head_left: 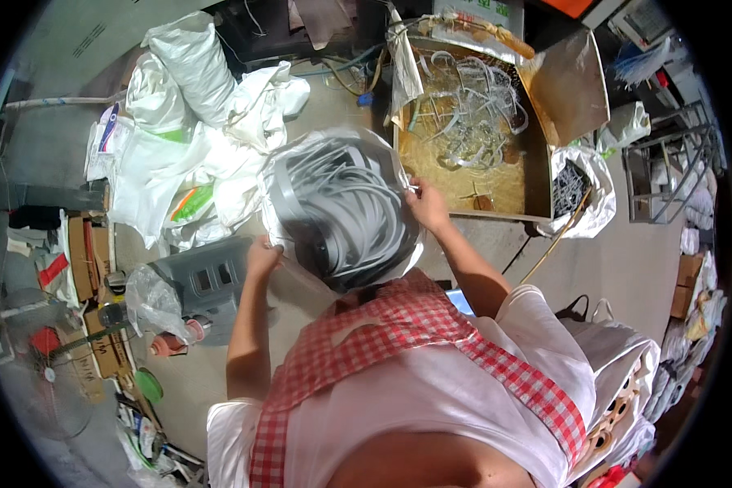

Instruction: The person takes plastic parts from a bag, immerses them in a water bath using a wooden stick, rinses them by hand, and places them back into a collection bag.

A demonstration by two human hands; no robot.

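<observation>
A white sack [271, 213] stands open-mouthed in front of me, filled with coiled grey plastic strips [354, 203]. My left hand [263, 254] is closed on the sack's near left rim, with the thumb over the edge. On the opposite side, my right hand [428, 205] pinches the rim at the upper right. The sack's mouth is stretched between both hands. Some strips look blurred, and the bottom of the sack is hidden.
Beyond my right hand is a large open box [537, 183] with tangled clear strips [480, 106]. White sacks [191, 69] are heaped at far left. A grey plastic crate-like piece [211, 276] lies left, near a fan [49, 374]. A smaller white bag [598, 191] holds dark pieces.
</observation>
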